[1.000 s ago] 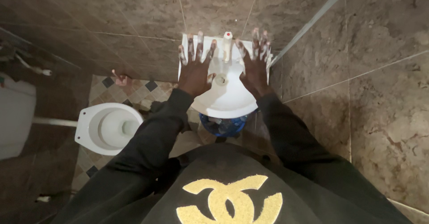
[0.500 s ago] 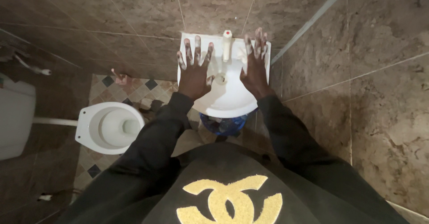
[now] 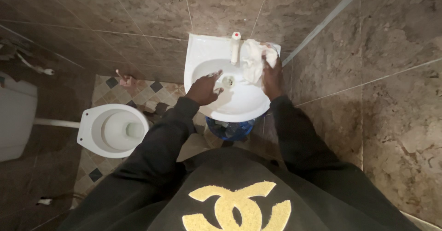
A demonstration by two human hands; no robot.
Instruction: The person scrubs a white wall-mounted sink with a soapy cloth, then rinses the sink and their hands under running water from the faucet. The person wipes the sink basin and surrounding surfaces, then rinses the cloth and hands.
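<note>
Right grip (image 3: pixel 272 76) clutching white cloth (image 3: pixel 252 60) on sink (image 3: pixel 202 51) rim, left grip (image 3: pixel 205 88) loosely curled in basin

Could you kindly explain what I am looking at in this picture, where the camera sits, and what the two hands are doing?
There is no machine here: a person wears a camera on the head, and it looks straight down along their dark sweater at their own two bare hands. They stand in a small brown-tiled bathroom in front of a white washbasin fixed to the wall.

The right hand holds a crumpled white cloth on the basin's rim, right beside the white tap. The left hand reaches into the bowl, its fingers near the drain hole; it appears to hold nothing.

Under the basin stands a blue bucket. On the left, on the patterned floor, is a white toilet with its cistern at the picture's edge.
</note>
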